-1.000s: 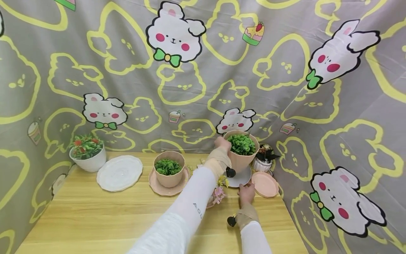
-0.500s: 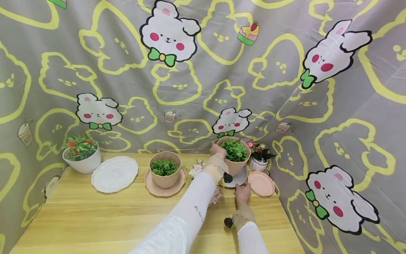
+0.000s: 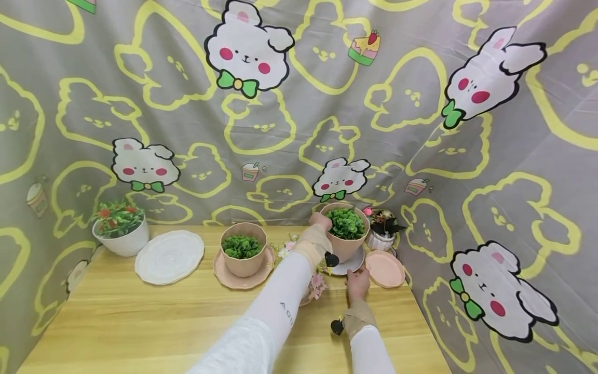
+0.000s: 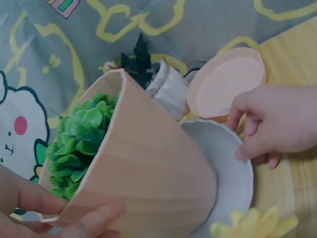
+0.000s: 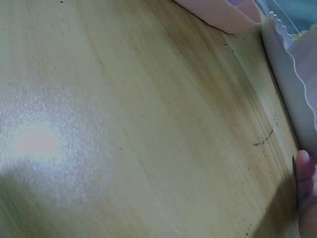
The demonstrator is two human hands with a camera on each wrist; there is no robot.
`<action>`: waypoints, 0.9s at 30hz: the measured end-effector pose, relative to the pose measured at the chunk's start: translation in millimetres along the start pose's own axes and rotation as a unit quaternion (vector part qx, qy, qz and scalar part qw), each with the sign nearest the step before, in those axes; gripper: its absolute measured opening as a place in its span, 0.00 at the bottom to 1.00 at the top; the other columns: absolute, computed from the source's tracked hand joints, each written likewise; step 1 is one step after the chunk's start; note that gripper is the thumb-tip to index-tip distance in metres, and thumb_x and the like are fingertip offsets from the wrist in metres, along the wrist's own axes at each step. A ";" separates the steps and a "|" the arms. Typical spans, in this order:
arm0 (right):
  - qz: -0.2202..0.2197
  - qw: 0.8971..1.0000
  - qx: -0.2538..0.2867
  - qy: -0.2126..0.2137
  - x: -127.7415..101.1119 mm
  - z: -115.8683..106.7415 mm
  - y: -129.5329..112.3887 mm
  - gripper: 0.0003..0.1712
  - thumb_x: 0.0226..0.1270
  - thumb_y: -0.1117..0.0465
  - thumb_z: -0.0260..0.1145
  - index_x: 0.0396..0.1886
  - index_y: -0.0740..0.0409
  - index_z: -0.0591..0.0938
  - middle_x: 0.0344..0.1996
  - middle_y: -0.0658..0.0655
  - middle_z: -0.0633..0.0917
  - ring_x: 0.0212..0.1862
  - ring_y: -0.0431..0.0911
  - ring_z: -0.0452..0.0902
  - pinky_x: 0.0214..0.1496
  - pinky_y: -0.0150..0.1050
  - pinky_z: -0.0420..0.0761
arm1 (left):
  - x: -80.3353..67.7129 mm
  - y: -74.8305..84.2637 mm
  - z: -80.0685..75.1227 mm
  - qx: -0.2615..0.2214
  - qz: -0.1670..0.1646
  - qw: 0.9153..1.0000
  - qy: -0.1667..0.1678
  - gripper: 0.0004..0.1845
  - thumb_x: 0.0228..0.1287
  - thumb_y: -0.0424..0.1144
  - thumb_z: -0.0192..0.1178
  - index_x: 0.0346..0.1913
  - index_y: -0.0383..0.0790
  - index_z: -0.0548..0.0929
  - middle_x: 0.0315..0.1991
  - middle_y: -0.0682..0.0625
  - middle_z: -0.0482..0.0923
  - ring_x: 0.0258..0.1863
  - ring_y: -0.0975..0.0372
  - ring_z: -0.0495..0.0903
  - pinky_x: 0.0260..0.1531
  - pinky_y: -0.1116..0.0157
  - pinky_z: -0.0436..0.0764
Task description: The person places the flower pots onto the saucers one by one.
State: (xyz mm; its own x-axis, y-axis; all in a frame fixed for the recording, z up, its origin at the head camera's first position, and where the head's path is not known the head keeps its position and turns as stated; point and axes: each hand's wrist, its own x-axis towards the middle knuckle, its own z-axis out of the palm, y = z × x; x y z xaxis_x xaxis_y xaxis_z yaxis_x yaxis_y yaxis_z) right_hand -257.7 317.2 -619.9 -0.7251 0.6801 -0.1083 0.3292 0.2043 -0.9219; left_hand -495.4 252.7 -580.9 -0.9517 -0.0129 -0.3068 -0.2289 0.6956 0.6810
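In the head view my left hand [image 3: 321,222] grips the left rim of a tall peach flowerpot [image 3: 343,250] filled with green leaves [image 3: 345,223]. Its thumb and fingers pinch that rim in the left wrist view. The pot's base sits within a pale grey-white saucer [image 4: 229,163]. At the saucer's front edge, my right hand [image 3: 357,285] pinches the rim between thumb and fingers. Only a fingertip [image 5: 305,166] of that hand shows in the right wrist view, right against the saucer's outer wall.
A pink saucer [image 3: 385,269] and a small white pot [image 3: 380,241] stand to the right. Pink flowers [image 3: 316,285] lie partly behind my left arm. Farther left are a smaller peach pot [image 3: 243,266] on a saucer, a white plate [image 3: 169,257] and a white flowerpot [image 3: 126,242].
The tall peach pot has come down onto the grey-white saucer with my left hand on its rim. My right hand stays at the saucer's edge; little differs over the last half second.
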 end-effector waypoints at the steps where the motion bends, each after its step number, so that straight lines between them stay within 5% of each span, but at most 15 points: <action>1: 0.000 1.000 -0.001 0.001 -0.4 -0.1 -0.3 0.24 0.67 0.64 0.62 0.60 0.69 0.68 0.33 0.61 0.79 0.17 0.35 0.72 0.24 0.28 0.75 | 11.5 -1.4 4.5 0.018 0.002 1.000 -0.007 0.23 0.61 0.43 0.57 0.57 0.35 0.76 0.47 0.44 0.80 0.32 0.58 0.77 0.28 0.65 0.76; 4: -0.002 1.000 -0.004 0.000 -1.2 -0.9 -0.5 0.25 0.67 0.64 0.62 0.60 0.69 0.68 0.33 0.62 0.80 0.17 0.35 0.73 0.24 0.29 0.75 | -6.4 0.7 -13.4 0.003 0.025 1.000 -0.010 0.20 0.59 0.40 0.56 0.52 0.35 0.77 0.42 0.44 0.79 0.24 0.58 0.68 0.20 0.64 0.68; 8: -0.004 1.000 -0.020 -0.005 -1.2 -1.9 0.6 0.24 0.67 0.63 0.62 0.58 0.68 0.68 0.32 0.61 0.82 0.17 0.35 0.74 0.26 0.29 0.73 | -92.6 13.0 -82.0 -0.092 0.029 0.994 -0.051 0.19 0.61 0.35 0.56 0.55 0.31 0.76 0.49 0.39 0.77 0.31 0.56 0.71 0.28 0.62 0.71; 12: -0.005 1.000 -0.024 -0.005 0.5 -2.0 -0.2 0.23 0.67 0.62 0.62 0.57 0.67 0.68 0.31 0.59 0.81 0.17 0.35 0.75 0.29 0.31 0.73 | -162.8 25.8 -134.1 -0.181 0.042 0.981 -0.052 0.05 0.66 0.33 0.54 0.38 0.33 0.77 0.25 0.48 0.72 0.20 0.59 0.64 0.25 0.65 0.67; 14: -0.004 1.000 -0.026 -0.006 0.9 -3.0 0.0 0.23 0.67 0.62 0.62 0.57 0.67 0.68 0.31 0.59 0.81 0.17 0.36 0.75 0.29 0.32 0.75 | -187.3 28.9 -150.3 -0.229 0.050 0.971 -0.048 0.10 0.67 0.32 0.52 0.26 0.38 0.71 0.15 0.54 0.60 0.15 0.62 0.56 0.22 0.65 0.62; 15: -0.003 1.000 -0.027 -0.007 1.0 -3.2 0.1 0.23 0.67 0.61 0.62 0.57 0.67 0.68 0.32 0.59 0.81 0.17 0.36 0.76 0.29 0.32 0.75 | -194.7 29.7 -157.3 -0.253 0.052 0.964 -0.054 0.15 0.68 0.32 0.51 0.21 0.41 0.66 0.13 0.56 0.53 0.15 0.62 0.53 0.22 0.65 0.60; 18: 0.001 1.000 -0.029 -0.013 3.6 -4.2 0.4 0.24 0.67 0.61 0.62 0.57 0.68 0.68 0.34 0.62 0.81 0.18 0.36 0.77 0.28 0.31 0.77 | -204.6 26.2 -172.1 -0.324 0.056 0.941 -0.074 0.12 0.69 0.35 0.49 0.25 0.43 0.69 0.18 0.55 0.68 0.20 0.61 0.65 0.25 0.63 0.71; 20: 0.003 1.000 -0.020 -0.017 5.3 -4.7 1.1 0.24 0.67 0.61 0.62 0.57 0.69 0.68 0.36 0.63 0.81 0.18 0.36 0.78 0.27 0.30 0.79 | -201.5 20.7 -178.1 -0.350 0.063 0.931 -0.086 0.07 0.69 0.37 0.49 0.36 0.41 0.77 0.32 0.50 0.78 0.27 0.59 0.74 0.29 0.60 0.77; 22: 0.006 1.000 0.004 -0.024 6.5 -5.4 0.9 0.25 0.66 0.63 0.62 0.58 0.71 0.68 0.37 0.65 0.79 0.18 0.36 0.79 0.27 0.30 0.81 | -194.6 13.6 -184.0 -0.376 0.072 0.918 -0.103 0.12 0.70 0.39 0.50 0.51 0.41 0.77 0.48 0.45 0.80 0.34 0.58 0.79 0.32 0.59 0.82; 27: 0.019 0.994 0.094 -0.057 5.9 -10.0 -3.0 0.28 0.65 0.68 0.61 0.60 0.78 0.64 0.36 0.64 0.77 0.19 0.36 0.78 0.24 0.30 0.83 | -197.4 -4.2 -213.3 -0.380 0.104 0.910 -0.131 0.15 0.71 0.42 0.53 0.55 0.40 0.77 0.46 0.46 0.82 0.31 0.63 0.81 0.32 0.62 0.82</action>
State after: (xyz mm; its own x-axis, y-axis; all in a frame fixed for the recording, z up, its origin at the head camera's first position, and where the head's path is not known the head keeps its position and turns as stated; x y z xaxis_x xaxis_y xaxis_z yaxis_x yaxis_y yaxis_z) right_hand -256.9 327.6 -614.1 -0.7813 0.5991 -0.1753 0.2464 0.0380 -0.9684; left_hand -350.1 99.1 -381.4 -0.9322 0.3026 -0.1983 -0.2188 -0.0349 0.9752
